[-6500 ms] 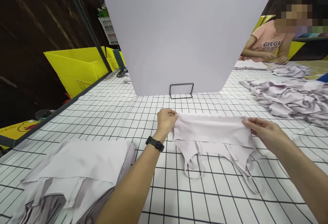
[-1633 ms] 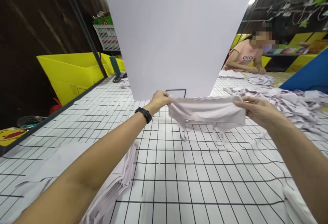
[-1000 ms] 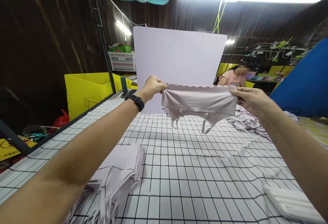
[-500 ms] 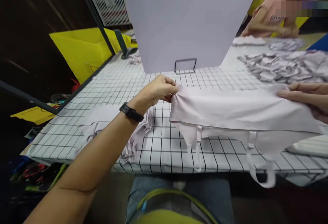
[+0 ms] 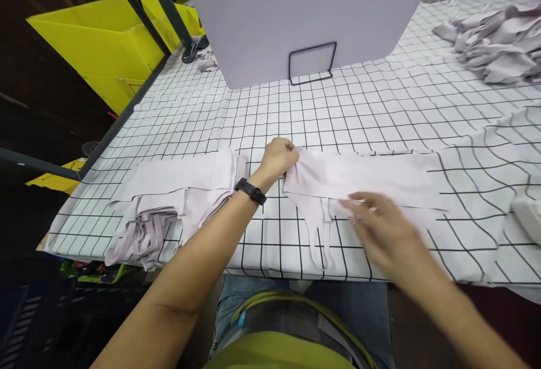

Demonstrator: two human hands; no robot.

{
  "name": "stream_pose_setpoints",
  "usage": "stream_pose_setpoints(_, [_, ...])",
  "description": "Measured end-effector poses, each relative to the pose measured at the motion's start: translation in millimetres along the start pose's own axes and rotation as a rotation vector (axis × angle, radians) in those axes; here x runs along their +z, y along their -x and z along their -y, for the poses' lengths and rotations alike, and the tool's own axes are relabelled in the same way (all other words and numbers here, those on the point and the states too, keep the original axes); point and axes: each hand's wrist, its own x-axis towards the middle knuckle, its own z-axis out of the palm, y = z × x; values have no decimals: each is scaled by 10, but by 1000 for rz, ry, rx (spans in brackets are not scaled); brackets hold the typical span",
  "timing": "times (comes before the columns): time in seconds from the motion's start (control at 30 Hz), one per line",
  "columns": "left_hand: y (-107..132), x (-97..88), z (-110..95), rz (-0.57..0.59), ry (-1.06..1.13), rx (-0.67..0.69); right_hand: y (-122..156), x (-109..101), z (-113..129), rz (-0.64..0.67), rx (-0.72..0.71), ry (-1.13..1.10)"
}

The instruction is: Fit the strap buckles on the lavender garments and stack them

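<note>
A pale lilac strappy top (image 5: 372, 177) lies flat on the grid-patterned table (image 5: 359, 110), its straps hanging toward the front edge. My left hand (image 5: 279, 158), with a black watch on the wrist, pinches the garment's left corner. My right hand (image 5: 380, 234) hovers flat and blurred over the garment's lower middle, fingers spread, holding nothing. To the left sits a neat stack of folded tops (image 5: 177, 189) of the same colour.
A tall white board (image 5: 296, 14) on a black wire stand (image 5: 313, 63) rises at the back. A loose heap of lilac garments (image 5: 494, 42) lies at the far right. A yellow bin (image 5: 97, 48) stands beyond the table's left edge.
The garment, held up stretched between both hands, has come down flat on the table. My right hand let go of its right end and moved to its middle.
</note>
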Motion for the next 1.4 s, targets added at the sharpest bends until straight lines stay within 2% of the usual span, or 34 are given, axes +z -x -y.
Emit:
stream_pose_setpoints(0.07, [-9,6,8,-13,-39,3,228,198,253,61,-136,79])
stream_pose_setpoints(0.17, [-29,15,14,-35,-93,-5,430,315,449,65,-139,173])
stream_pose_setpoints(0.27, [-44,18,14,-50,-98,-7,451,278,484,62,-93,189])
stream_pose_setpoints(0.37, [-31,12,6,-52,-98,4,383,268,496,58,-120,177])
stream_pose_setpoints(0.47, [-4,2,-8,-44,-90,6,367,373,540,71,-177,158])
stream_pose_setpoints(0.6, [-4,-1,-7,-61,-72,-19,474,484,594,76,-160,114])
stream_pose_setpoints(0.7, [-34,2,11,-69,-64,-19,453,332,494,94,-191,-23])
stream_pose_setpoints(0.77, [-52,-2,20,-67,-55,-12,307,114,303,80,-103,-140])
stream_pose_setpoints(0.8, [-59,-6,23,-62,-55,-15,196,-11,169,65,9,-174])
stream_pose_setpoints(0.9, [-70,-22,23,-53,-60,-56,-201,-340,-335,-184,470,-68])
stream_pose_setpoints(0.97, [-67,-29,19,-53,-55,-79,-439,-452,-672,-222,625,69])
stream_pose_setpoints(1.0, [-61,-31,16,-51,-46,-83,-536,-472,-812,-188,658,106])
stream_pose_setpoints(1.1, [-21,-26,-9,-52,-8,-60,-736,-466,-1041,-92,645,91])
stream_pose_setpoints(1.23, [147,-41,-92,-84,31,29,-752,-551,-988,-67,599,10])
stream_pose_setpoints(1.33, [481,-145,-69,-117,48,191,-448,-699,-834,-117,570,-68])
stream_pose_setpoints(1.4, [809,-265,67,-135,-7,407,-83,-770,-706,-155,484,-139])
